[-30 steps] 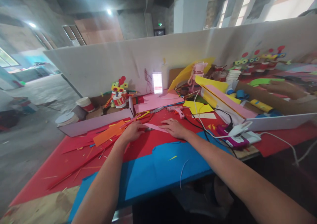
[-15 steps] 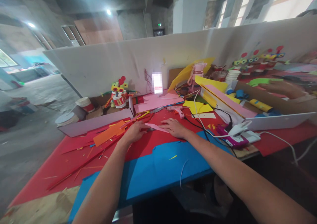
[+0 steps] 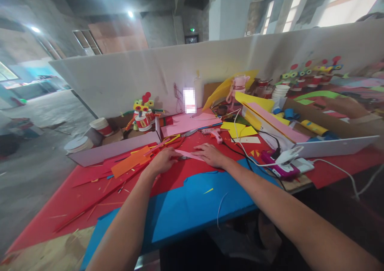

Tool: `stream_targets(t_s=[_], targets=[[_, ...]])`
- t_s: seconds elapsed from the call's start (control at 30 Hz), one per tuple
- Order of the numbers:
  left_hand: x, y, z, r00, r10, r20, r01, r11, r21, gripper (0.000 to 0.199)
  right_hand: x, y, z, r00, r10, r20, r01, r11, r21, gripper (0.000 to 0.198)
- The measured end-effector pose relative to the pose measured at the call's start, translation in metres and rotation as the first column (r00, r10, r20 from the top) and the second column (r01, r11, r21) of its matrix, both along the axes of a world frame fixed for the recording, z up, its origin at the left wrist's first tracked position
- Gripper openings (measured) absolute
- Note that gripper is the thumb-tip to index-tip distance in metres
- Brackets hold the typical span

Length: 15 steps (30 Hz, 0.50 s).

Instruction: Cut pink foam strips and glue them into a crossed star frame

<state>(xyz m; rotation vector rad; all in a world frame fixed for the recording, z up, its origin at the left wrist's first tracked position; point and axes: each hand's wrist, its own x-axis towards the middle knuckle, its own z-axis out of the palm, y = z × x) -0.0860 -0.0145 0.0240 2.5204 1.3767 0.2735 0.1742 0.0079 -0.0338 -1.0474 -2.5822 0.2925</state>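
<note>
Pink paper strip (image 3: 189, 155): we see it on the red surface (image 3: 75, 195), pinched at one end by the left hand (image 3: 163, 161), apparently with a small tool; right hand (image 3: 210, 155) presses it flat, fingers spread.

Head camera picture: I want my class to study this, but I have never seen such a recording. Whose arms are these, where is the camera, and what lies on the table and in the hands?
There is no machine here. The camera sits on a person's head and looks forward and down, so the two bare arms are that person's own. The left hand and the right hand rest on a pink paper strip, one at each end, pressing it to the red sheet that covers the table. A blue sheet lies nearer the person. Around them are an orange paper piece, a glue gun, yellow paper and a paper-cup figure by the white partition.
</note>
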Motion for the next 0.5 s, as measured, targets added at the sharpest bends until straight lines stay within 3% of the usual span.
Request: stream_targets(t_s=[0.5], targets=[[0.0096,-0.0043,0.0018,0.999,-0.043,-0.01,0.043,0.999,-0.002,0.031,-0.0005,-0.0001,0.0006,1.0,0.001,0.001,-0.001,1.0,0.018,0.04]])
